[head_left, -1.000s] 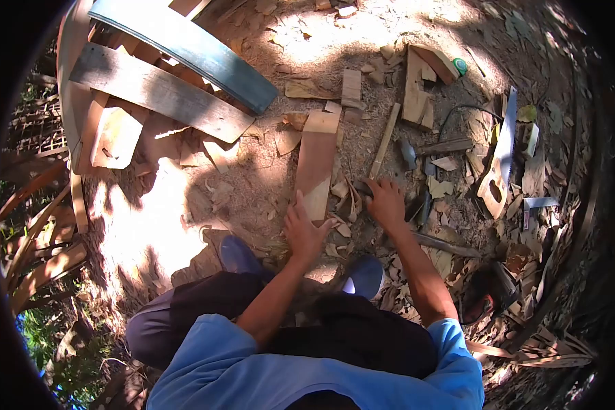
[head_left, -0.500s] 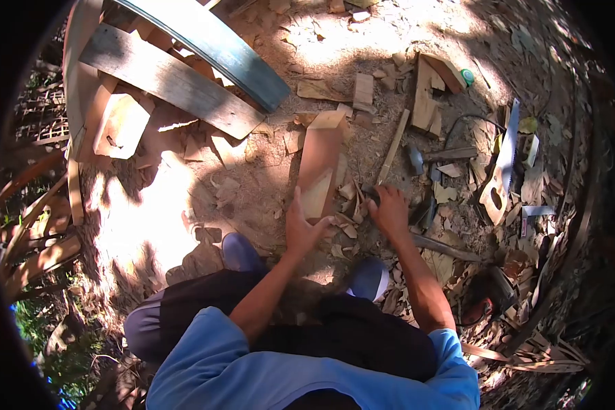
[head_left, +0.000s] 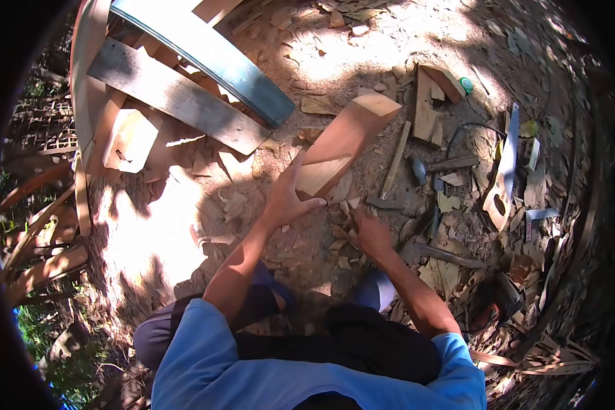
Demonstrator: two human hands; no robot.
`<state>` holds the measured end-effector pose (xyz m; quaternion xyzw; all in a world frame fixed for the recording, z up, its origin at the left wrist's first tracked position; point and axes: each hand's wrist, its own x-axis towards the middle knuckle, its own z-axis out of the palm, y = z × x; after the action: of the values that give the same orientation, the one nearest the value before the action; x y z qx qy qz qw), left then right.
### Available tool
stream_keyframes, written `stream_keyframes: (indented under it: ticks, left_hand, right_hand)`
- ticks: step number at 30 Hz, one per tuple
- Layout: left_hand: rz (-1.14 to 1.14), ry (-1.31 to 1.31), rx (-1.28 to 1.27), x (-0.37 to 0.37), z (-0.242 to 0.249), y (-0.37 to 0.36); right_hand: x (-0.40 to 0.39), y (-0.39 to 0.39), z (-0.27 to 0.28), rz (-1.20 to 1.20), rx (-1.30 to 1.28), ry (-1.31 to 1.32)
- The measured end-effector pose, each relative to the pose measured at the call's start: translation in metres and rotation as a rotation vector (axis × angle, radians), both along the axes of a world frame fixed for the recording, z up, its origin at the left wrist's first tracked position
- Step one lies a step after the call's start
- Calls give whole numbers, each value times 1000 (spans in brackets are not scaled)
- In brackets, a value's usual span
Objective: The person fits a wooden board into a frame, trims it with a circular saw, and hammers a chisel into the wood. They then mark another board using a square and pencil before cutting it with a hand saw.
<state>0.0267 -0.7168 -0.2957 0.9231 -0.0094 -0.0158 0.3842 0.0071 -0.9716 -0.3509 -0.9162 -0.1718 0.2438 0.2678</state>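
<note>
My left hand (head_left: 285, 198) grips the near end of a thick wooden block (head_left: 345, 140), fingers along its left side and thumb at the near edge. The block is tilted, its far end pointing up and right, with a paler cut face near my hand. My right hand (head_left: 370, 236) is low over the wood chips (head_left: 342, 229), right of the block's near end, fingers partly spread; I see nothing held in it. Just beyond it lies a hammer-like tool (head_left: 393, 167) with a thin wooden handle and dark head.
Another hammer (head_left: 447, 164), a handsaw (head_left: 506, 167), a small square (head_left: 541, 214), a green round item (head_left: 465, 85) and an angled wood piece (head_left: 427, 106) lie on the right. Long planks (head_left: 178, 96) and a pale wood block (head_left: 131, 140) stand at upper left.
The block has swung clockwise, its far end moving right, and shifted away from my body with my left hand. My right hand has moved off the hammer-like tool's head, slightly left and nearer me.
</note>
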Motion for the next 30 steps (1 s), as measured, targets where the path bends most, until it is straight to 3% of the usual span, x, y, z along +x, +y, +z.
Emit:
stream_keyframes:
  ticks: [4,7,8,10,12,15,18,21,24,26,28,30]
  left_hand:
    - [-141,62,154,23,19,9]
    - [-296,-39,292,37,20,18]
    - [-348,-96,286,41,18,20]
    - [-379,-94,351,44,16,22]
    - [-421,-80,371,51,16,22]
    - [-443,-58,355,55,13,24]
    - [-408,-42,331,48,10,33]
    - [-392,-58,301,41,7,51]
    - [-330,36,338,31,24,63]
    - [-321,70,383,29,26,71]
    - [-367,63,394,28,23,73]
    - [-441,27,399,31,13,70]
  right_hand:
    - [-56,8,16,278,151,221]
    - [-74,15,22,237,268,114]
    - [-66,11,23,118,182,213]
    - [-37,-5,2,-45,129,-255]
    - [-1,-23,-10,-150,-109,-512]
    - [38,-46,-32,-117,-250,-315]
    - [49,-58,-45,33,-168,-314]
    - [42,-70,-30,3,-112,-425]
    - [40,-96,21,-36,-88,-525]
    - [68,-121,46,-86,-87,-534]
    - [109,-145,60,-189,-209,-774]
    - [137,-166,77,-386,-149,-861]
